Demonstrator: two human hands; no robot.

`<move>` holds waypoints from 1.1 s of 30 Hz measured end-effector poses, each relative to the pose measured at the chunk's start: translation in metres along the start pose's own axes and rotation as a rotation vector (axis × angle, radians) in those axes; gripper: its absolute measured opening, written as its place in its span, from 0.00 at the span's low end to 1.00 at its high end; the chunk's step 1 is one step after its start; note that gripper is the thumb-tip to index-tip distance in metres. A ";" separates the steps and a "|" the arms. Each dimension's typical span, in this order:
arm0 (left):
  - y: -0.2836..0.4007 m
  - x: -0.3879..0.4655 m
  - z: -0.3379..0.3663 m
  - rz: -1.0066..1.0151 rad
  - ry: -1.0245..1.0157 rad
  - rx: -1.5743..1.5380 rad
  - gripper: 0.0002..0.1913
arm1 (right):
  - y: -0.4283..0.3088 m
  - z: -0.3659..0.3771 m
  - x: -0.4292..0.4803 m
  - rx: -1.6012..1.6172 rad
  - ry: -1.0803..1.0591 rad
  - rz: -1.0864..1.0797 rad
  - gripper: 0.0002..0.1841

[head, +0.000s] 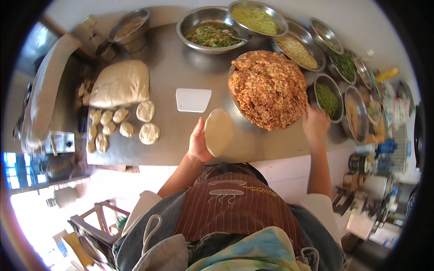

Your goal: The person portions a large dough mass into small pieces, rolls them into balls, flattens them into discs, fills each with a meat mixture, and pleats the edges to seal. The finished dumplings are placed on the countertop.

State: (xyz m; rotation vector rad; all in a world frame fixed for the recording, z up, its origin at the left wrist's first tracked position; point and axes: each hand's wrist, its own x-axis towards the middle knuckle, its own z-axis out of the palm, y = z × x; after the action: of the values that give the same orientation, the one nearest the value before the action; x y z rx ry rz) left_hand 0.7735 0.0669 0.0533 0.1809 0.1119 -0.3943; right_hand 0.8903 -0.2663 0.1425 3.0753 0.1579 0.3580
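A thin round dough wrapper (218, 132) rests on my left hand (199, 145), which grips it by its left edge above the front of the table. My right hand (316, 123) is at the right side of a large mound of minced meat filling (269, 89). From its fingers a thin metal tool (299, 107) reaches into the meat; its far end is buried, so its kind is unclear. The metal bowl (234, 96) under the meat shows only along its left edge. Beyond the wrapper lies a white plastic dough scraper (193, 100).
A large dough slab (119, 83) lies at left, with several small dough pieces (126, 129) and flattened rounds (149, 133) before it. Along the back and right of the metal table (162, 74) stand bowls of chopped greens (213, 34), shredded vegetable (254, 21) and chopped scallion (326, 98).
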 end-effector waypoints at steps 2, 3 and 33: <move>-0.018 0.014 -0.013 0.112 0.024 0.020 0.32 | 0.044 0.024 -0.001 -0.076 -0.194 -0.035 0.09; -0.029 0.023 -0.018 0.154 -0.013 0.007 0.30 | 0.055 0.033 0.002 -0.037 -0.172 -0.085 0.07; -0.117 0.090 0.025 0.337 0.463 -0.231 0.25 | -0.051 0.083 -0.092 0.372 -0.062 -0.480 0.30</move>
State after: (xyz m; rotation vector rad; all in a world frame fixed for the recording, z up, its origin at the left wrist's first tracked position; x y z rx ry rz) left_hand 0.8120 -0.0776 0.0468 0.0577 0.5730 0.0042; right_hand 0.8155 -0.2278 0.0377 3.2372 1.0430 0.2251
